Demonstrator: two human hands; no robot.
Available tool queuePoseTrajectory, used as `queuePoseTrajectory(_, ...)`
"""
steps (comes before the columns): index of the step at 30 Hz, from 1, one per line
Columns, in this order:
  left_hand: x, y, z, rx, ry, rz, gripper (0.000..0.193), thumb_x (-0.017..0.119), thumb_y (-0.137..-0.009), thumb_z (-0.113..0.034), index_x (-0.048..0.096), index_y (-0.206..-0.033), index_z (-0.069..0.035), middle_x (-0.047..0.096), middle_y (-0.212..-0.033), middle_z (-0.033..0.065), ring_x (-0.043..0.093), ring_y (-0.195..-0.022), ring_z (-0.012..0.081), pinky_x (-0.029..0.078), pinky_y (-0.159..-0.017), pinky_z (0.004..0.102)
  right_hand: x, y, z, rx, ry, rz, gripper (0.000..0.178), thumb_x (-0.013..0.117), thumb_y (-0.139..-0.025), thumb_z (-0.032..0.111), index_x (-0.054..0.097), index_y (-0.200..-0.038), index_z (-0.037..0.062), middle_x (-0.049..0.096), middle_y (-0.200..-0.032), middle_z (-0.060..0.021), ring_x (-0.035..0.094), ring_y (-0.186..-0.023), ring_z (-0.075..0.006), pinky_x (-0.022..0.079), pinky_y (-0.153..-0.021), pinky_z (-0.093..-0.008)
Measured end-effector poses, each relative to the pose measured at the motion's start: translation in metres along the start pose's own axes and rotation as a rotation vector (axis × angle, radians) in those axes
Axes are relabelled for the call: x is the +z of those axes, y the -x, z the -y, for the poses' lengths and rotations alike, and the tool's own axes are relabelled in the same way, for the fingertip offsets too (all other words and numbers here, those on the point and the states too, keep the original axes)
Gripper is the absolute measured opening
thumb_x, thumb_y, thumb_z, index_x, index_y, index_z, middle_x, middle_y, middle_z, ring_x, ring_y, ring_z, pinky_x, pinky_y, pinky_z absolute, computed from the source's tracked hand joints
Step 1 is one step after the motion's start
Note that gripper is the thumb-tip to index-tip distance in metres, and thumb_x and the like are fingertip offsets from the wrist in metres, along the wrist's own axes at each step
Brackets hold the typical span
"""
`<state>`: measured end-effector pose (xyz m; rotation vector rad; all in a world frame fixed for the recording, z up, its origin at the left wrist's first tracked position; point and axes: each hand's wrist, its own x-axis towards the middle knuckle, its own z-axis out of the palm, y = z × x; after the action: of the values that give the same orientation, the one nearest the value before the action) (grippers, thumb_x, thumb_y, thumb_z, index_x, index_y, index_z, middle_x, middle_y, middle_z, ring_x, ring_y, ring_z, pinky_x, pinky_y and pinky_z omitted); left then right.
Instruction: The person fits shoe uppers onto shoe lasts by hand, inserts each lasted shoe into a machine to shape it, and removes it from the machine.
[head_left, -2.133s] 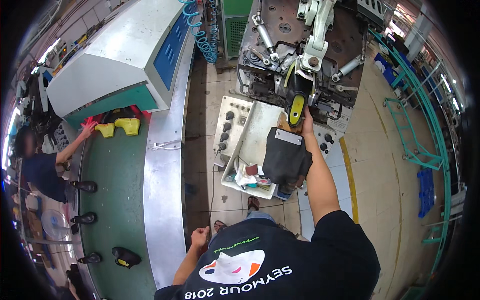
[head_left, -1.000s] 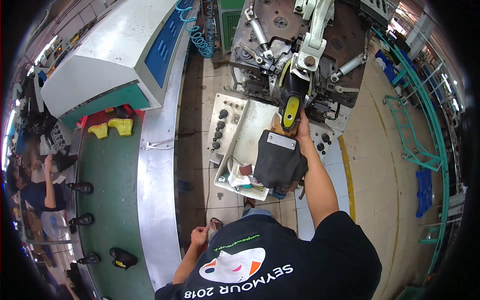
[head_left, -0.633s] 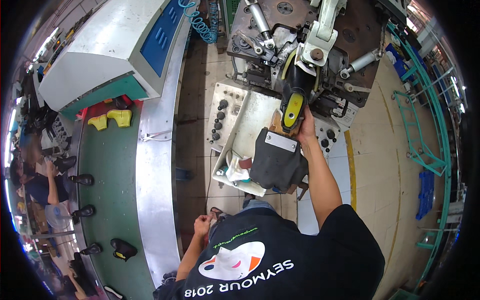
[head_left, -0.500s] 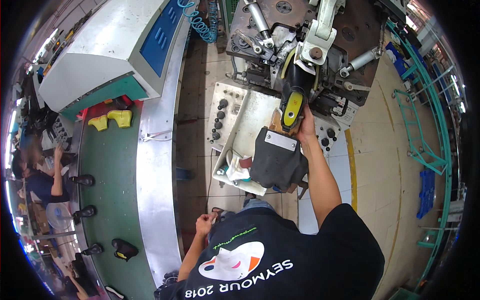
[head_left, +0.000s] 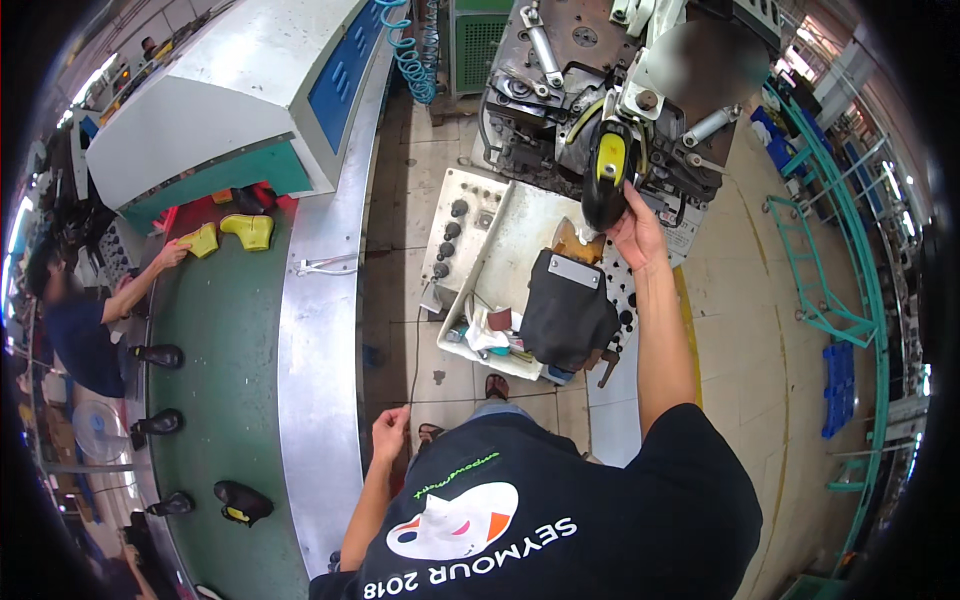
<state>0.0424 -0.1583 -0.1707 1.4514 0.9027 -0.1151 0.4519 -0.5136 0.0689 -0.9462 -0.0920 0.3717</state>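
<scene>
A black shoe upper with a yellow sole face sits in the clamp of a metal machine. My right hand is closed on its near end from the right side, with the fingers partly hidden behind it. Just below hangs a dark cover with a metal strip, beside a brown worn piece. Low by my body, my left hand has its fingers curled together. A thin dark cord runs down to these fingers; whether they grip it is unclear.
A white tray with rags and small tools stands beside a panel of black knobs. On the left, a green conveyor carries black shoes and yellow boots. A co-worker's hand touches one boot. A teal rack stands right.
The shoe's near end now shows black upper where the yellow sole face reached before. My right hand has shifted on it. A co-worker's hand has reached a yellow boot. The whole view has shifted.
</scene>
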Motion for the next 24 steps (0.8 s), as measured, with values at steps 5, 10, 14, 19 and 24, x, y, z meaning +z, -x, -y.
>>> queuePoseTrajectory(5,0.002,0.002,-0.051,0.081,0.163,0.08,0.031,0.068,-0.094,-0.033,0.065,-0.103,-0.003,0.063,-0.086,0.0005,0.057,-0.076,0.0084,0.051,-0.069,0.0254,0.079,0.04,-0.026,0.181,-0.262,-0.084,0.034,0.064,-0.094,0.037,0.066,-0.112,0.0079,0.073,-0.104,-0.0076,0.07,-0.095,-0.0213,0.057,-0.087,-0.0398)
queuePoseTrajectory(10,-0.002,0.031,-0.124,0.329,0.179,0.143,0.033,0.069,-0.094,-0.031,0.065,-0.109,-0.002,0.066,-0.091,0.0023,0.061,-0.084,0.0098,0.051,-0.078,0.026,0.147,0.08,-0.095,0.343,-0.395,0.001,0.036,0.062,-0.096,0.037,0.065,-0.111,0.0049,0.073,-0.101,-0.0114,0.071,-0.096,-0.0236,0.058,-0.088,-0.0424)
queuePoseTrajectory(14,-0.023,0.073,-0.212,0.639,0.107,0.093,0.063,0.073,-0.089,-0.025,0.046,-0.139,0.004,0.055,-0.136,0.0196,0.049,-0.13,0.0266,0.04,-0.107,0.0358,0.191,0.109,-0.166,0.655,-0.407,0.117,0.04,0.059,-0.097,0.04,0.061,-0.118,0.0066,0.07,-0.108,-0.0107,0.069,-0.101,-0.0235,0.056,-0.093,-0.0412)
queuePoseTrajectory(19,-0.068,0.06,-0.224,0.54,-0.256,-0.244,0.068,0.074,-0.085,-0.039,0.052,-0.131,0.005,0.063,-0.12,0.0219,0.061,-0.113,0.0295,0.047,-0.098,0.0367,0.264,0.148,-0.275,0.894,-0.02,0.214,0.051,0.056,-0.097,0.05,0.054,-0.129,0.0101,0.063,-0.123,-0.0074,0.062,-0.113,-0.0227,0.045,-0.103,-0.0443)
queuePoseTrajectory(24,-0.132,0.055,-0.14,0.318,-0.077,-0.517,0.053,0.07,-0.082,-0.041,0.065,-0.109,0.004,0.071,-0.096,0.0218,0.07,-0.091,0.0319,0.052,-0.083,0.0398,0.293,0.126,-0.336,1.246,0.866,0.712,0.07,0.056,-0.09,0.064,0.057,-0.118,-0.0014,0.069,-0.104,-0.0156,0.072,-0.082,-0.026,0.06,-0.067,-0.0386)
